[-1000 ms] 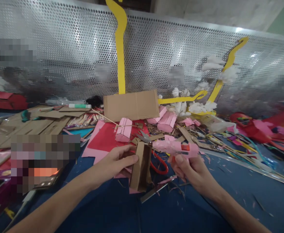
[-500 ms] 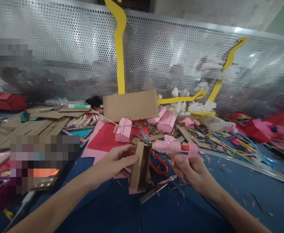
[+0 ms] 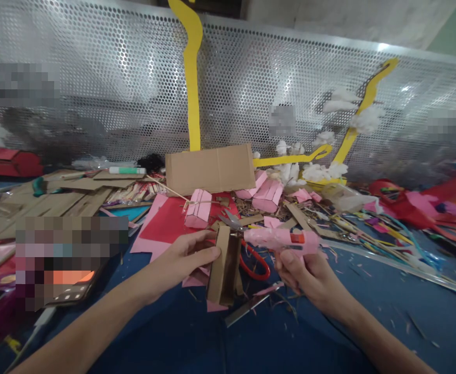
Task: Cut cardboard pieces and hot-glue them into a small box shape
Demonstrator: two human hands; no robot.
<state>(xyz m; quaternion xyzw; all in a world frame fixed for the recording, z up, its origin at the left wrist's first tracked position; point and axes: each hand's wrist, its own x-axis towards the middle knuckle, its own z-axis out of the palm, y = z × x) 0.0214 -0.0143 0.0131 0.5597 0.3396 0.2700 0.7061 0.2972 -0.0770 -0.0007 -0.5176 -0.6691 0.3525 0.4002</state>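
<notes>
While a metal strip [image 3: 247,310] lies just near-right of the trough [image 3: 224,262], your left hand [image 3: 191,255] pinches that trough between thumb and fingers. Your right hand [image 3: 308,272] wraps the glue gun [image 3: 280,237], nozzle at the trough's far end. Beyond the trough sits 1 pink box [image 3: 198,209], then 1 carton [image 3: 210,169].

Dim light; glare spots on perforated metal panel [image 3: 235,93]; edges stretched, soft; some areas pixelated.
</notes>
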